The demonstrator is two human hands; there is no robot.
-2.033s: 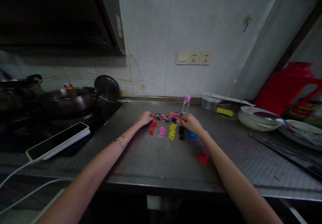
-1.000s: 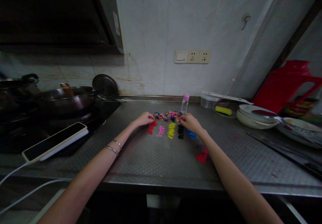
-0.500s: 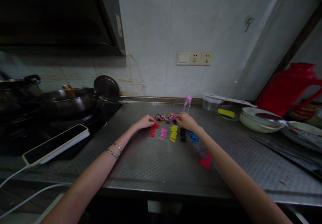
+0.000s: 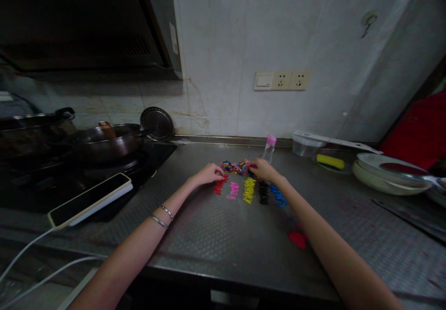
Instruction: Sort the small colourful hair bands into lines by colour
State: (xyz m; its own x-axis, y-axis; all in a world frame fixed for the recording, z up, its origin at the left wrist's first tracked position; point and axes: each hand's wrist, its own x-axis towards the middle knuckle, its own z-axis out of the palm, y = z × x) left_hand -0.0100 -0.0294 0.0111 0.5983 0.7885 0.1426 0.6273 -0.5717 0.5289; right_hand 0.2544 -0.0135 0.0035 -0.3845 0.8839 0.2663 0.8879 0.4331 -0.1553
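Small coloured bands, like hair elastics, lie in heaps on the metal counter (image 4: 195, 235). A mixed heap (image 4: 234, 166) is at the back. In front of it, from left to right, are red bands (image 4: 219, 188), pink bands (image 4: 232, 191), yellow bands (image 4: 248, 191), black bands (image 4: 264, 193) and blue bands (image 4: 278, 195). My left hand (image 4: 209, 174) is closed in a pinch at the top of the red bands. At the right end of the mixed heap, my right hand (image 4: 264, 169) pinches too. Whatever either hand holds is too small to make out.
Behind my right hand stands a clear container with a pink top (image 4: 271, 141). A red object (image 4: 297, 240) lies by my right forearm. Left are a phone (image 4: 89, 198) with a cable and a pan (image 4: 108, 143). Stacked bowls (image 4: 390, 180) and a yellow sponge (image 4: 330, 161) sit right.
The view has turned slightly right, so the scene sits further left relative to my head's aim only slightly. My left hand is now lower against the red bands; my right hand stays at the mixed heap.
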